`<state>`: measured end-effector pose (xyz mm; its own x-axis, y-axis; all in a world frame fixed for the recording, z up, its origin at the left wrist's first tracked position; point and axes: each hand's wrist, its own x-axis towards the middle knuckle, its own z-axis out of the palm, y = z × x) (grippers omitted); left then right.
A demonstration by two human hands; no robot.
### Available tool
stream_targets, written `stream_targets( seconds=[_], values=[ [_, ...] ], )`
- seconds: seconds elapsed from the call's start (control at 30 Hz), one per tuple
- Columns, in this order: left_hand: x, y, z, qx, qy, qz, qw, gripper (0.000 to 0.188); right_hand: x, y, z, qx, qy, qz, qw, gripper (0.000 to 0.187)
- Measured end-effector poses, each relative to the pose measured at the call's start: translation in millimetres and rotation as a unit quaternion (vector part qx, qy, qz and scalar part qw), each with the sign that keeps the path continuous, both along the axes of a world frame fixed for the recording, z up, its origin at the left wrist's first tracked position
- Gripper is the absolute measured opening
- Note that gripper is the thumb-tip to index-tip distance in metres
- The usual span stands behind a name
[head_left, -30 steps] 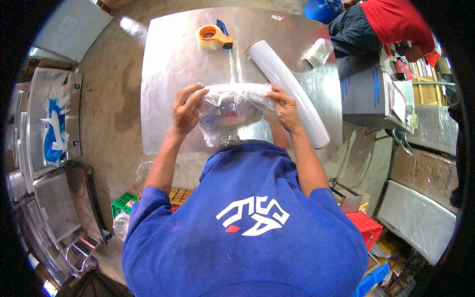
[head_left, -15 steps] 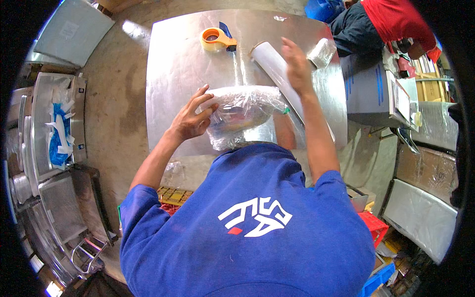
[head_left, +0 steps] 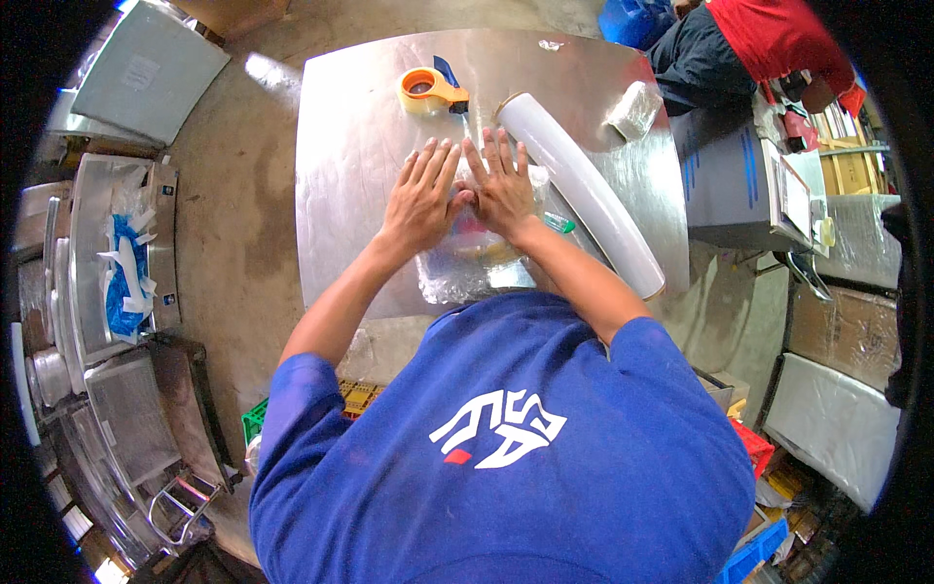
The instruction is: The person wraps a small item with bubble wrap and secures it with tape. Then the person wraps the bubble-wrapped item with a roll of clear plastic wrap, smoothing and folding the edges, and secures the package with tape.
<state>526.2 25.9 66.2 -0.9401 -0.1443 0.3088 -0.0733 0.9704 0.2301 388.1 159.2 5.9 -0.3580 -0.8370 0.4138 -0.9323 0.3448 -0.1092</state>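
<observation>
A bundle wrapped in clear plastic film (head_left: 452, 271) lies on the metal table (head_left: 336, 195) close to my body. My left hand (head_left: 423, 192) rests palm down on its far part, fingers stretched out. Beside it my right hand (head_left: 502, 187) lies flat too, the thumbs almost touching. Both hands cover much of the bundle, so what is inside shows only as blurred colour. Just right of my right hand is a small green-handled tool (head_left: 558, 223), perhaps a cutter. A long roll of clear film (head_left: 584, 185) lies slanted on the table to the right.
An orange tape dispenser (head_left: 420, 88) with a blue part stands at the table's far side. Crumpled clear plastic (head_left: 633, 112) lies at the far right. A person in a red top (head_left: 778, 34) bends beyond that corner. Metal shelving (head_left: 102, 253) stands at the left.
My right hand has come down from above the film roll onto the bundle. My left hand has moved inward from its left edge and flattened. The bundle's raised film is now pressed down.
</observation>
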Motion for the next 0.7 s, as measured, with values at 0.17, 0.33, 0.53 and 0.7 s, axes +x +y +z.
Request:
stream_targets(
  seconds=[0.17, 0.33, 0.53, 0.7],
  values=[
    [8.8, -27.8, -134.8, 0.031, -0.133, 0.013, 0.991, 0.075, -3.5, 14.6, -76.0, 0.087, -0.054, 0.070, 0.992, 0.068],
    [32.4, -13.4, -146.1, 0.044, -0.166, 0.022, 0.985, 0.079, 13.8, 34.8, -75.4, 0.110, -0.090, 0.088, 0.986, 0.068],
    [20.9, -16.2, -113.9, 0.038, -0.224, 0.022, 0.974, 0.076, -10.9, 58.9, -42.2, 0.116, -0.166, 0.157, 0.967, 0.056],
    [-31.0, -17.0, -100.2, 0.079, -0.126, -0.004, 0.989, 0.071, -26.9, -1.3, -28.5, -0.002, -0.127, 0.006, 0.992, 0.059]
  ],
)
